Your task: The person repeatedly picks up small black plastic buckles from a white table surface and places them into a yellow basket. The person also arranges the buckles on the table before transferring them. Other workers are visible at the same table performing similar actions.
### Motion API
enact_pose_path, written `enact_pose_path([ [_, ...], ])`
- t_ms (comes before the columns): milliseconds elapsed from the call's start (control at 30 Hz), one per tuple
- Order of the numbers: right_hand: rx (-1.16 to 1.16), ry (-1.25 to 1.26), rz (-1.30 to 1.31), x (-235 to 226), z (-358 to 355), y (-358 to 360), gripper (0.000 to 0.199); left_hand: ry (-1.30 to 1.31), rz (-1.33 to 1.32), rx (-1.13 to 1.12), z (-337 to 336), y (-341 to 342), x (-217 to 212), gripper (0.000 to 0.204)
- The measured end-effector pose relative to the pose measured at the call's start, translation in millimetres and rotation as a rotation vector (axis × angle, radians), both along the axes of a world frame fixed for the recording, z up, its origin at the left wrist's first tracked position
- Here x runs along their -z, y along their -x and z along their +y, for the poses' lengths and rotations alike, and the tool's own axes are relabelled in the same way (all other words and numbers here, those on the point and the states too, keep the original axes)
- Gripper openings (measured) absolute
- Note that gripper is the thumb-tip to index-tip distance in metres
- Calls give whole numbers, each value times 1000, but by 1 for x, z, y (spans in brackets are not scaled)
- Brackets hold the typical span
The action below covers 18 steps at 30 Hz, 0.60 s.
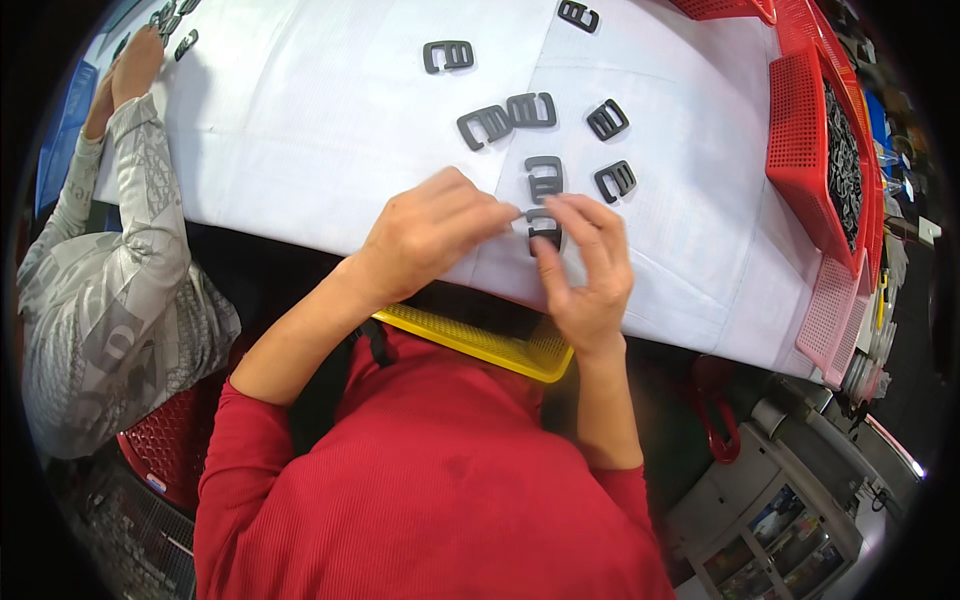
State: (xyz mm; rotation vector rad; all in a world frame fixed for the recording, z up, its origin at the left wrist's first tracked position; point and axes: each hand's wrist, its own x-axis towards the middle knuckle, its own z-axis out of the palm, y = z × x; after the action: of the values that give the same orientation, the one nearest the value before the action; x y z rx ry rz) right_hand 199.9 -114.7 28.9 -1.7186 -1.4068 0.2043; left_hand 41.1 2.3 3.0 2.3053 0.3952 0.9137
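Where both hands meet at the white surface edge: one dark plastic buckle, half hidden. Left hand fingers and right hand fingers pinch it closed. Red basket contents indistinct.

We note dark grey plastic slide buckles on the white-covered tabletop; red mesh plastic baskets, a pink one, a yellow mesh tray; our red ribbed sleeves; a co-worker's grey-and-white patterned sleeve.
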Motion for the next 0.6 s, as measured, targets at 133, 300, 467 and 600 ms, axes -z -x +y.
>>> enact_pose_path([
  [133, -121, -82, -115, 11, -1, 2, 30, 9, -190, 22, -9, -1, 0, 26],
  [300, -143, -51, -268, 12, 4, -6, 33, 495, -30, -166, -27, 1, 6, 35],
  [467, -219, 245, -387, -2, 5, 1, 43, 443, -52, -193, -30, 5, 6, 35],
  [600, -336, 231, -589, 6, 6, -7, 48, 643, -151, -252, -28, 11, 10, 30],
])
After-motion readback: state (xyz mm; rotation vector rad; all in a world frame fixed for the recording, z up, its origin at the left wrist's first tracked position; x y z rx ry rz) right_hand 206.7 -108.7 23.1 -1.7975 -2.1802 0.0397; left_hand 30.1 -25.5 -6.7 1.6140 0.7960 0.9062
